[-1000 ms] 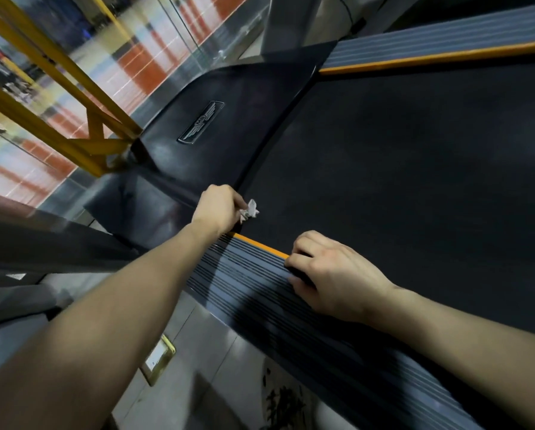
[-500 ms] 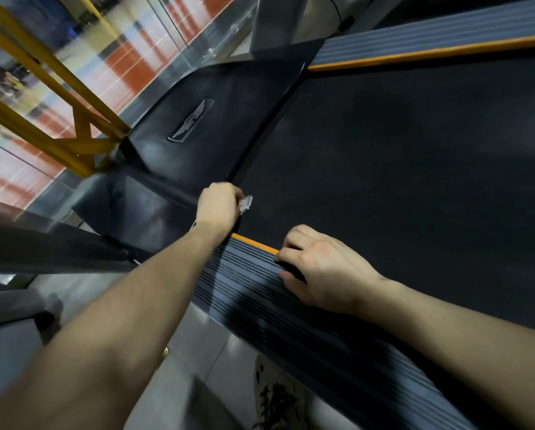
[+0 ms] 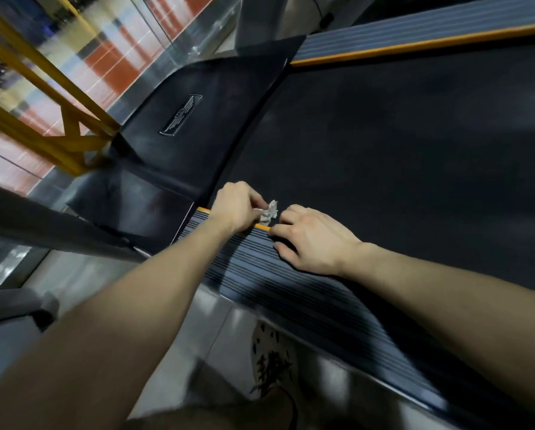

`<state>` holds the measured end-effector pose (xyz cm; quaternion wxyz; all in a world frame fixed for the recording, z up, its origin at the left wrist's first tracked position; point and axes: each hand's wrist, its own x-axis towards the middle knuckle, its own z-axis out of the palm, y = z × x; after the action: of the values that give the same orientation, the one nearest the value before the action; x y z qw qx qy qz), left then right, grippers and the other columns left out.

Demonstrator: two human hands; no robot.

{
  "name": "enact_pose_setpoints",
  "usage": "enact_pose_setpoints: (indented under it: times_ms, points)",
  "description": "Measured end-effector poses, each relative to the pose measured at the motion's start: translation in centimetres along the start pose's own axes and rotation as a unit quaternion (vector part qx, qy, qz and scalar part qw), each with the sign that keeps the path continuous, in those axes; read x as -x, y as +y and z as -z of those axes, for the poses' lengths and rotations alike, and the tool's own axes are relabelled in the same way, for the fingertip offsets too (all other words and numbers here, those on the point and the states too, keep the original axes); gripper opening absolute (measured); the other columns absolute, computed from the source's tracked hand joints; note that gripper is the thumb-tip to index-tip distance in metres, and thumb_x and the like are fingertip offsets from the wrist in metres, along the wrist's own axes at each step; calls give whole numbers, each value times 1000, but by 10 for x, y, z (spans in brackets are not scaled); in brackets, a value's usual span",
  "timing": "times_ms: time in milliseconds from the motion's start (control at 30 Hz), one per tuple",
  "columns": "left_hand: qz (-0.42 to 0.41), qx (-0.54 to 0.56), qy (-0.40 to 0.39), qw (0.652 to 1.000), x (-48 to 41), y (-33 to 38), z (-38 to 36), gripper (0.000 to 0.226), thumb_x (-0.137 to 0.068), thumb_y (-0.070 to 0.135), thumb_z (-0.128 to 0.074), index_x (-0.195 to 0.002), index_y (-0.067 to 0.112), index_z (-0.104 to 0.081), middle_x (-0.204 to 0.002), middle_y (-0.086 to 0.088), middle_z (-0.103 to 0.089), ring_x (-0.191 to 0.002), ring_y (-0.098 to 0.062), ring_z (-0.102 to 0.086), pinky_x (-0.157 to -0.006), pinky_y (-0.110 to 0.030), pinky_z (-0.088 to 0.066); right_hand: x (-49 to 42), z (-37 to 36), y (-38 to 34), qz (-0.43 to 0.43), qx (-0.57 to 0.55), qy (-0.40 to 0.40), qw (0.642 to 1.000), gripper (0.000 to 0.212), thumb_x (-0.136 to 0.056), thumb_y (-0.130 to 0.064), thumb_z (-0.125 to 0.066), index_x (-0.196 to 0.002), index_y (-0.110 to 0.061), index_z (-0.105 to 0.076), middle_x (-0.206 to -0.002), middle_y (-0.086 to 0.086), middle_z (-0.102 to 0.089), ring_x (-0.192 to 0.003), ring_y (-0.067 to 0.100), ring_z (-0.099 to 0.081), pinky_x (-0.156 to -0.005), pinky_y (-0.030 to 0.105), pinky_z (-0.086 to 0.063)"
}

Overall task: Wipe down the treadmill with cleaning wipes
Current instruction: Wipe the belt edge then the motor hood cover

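Left hand pinches a crumpled wipe beside the right hand, fingers bent on the side rail

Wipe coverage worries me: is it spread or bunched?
Bunched: the wipe is a small crumpled wad pinched by the left hand.
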<state>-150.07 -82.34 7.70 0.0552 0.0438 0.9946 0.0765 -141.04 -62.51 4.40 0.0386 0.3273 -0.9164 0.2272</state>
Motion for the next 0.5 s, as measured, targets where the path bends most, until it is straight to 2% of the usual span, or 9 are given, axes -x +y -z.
enact_pose_setpoints:
  times_ms: [133, 300, 400, 500]
  points:
    - [-27, -10, 16, 999, 20, 23, -9, 20, -90, 18, -78, -98, 34, -88, -103, 6, -83, -103, -17, -76, -100, -32, -58, 34, 28, -2, -19, 46, -61, 997, 36, -106, -46, -45, -126, -25, -67, -117, 1, -62, -115, 26, -57, -97, 45, -50]
    - [-17, -1, 13, 1000, 30, 46, -8, 21, -91, 17, -78, -97, 34, -88, -102, 1, -82, -97, -23, -76, -92, -30, -61, 121, 82, 3, -69, 98, -116, 986, 41, -107, -51, -41, -126, -29, -69, -118, -3, -62, -116, 24, -60, -99, 44, -51]
    - [-102, -5, -23, 994, 48, 88, -5, 19, -94, 19, -77, -102, 33, -87, -102, 1, -81, -94, -23, -75, -86, -29, -60, 164, 117, -1, -103, 130, -136, 977, 53, -102, -57, -30, -122, -30, -71, -114, -5, -62, -113, 23, -61, -95, 42, -52]
    - [-196, -74, -24, 978, 75, 136, 6, 28, -94, 18, -69, -106, 39, -83, -106, 3, -81, -98, -24, -74, -85, -36, -60, 197, 156, -17, -143, 125, -140, 972, 45, -100, -55, -39, -114, -28, -73, -108, -5, -62, -106, 25, -63, -90, 43, -55]
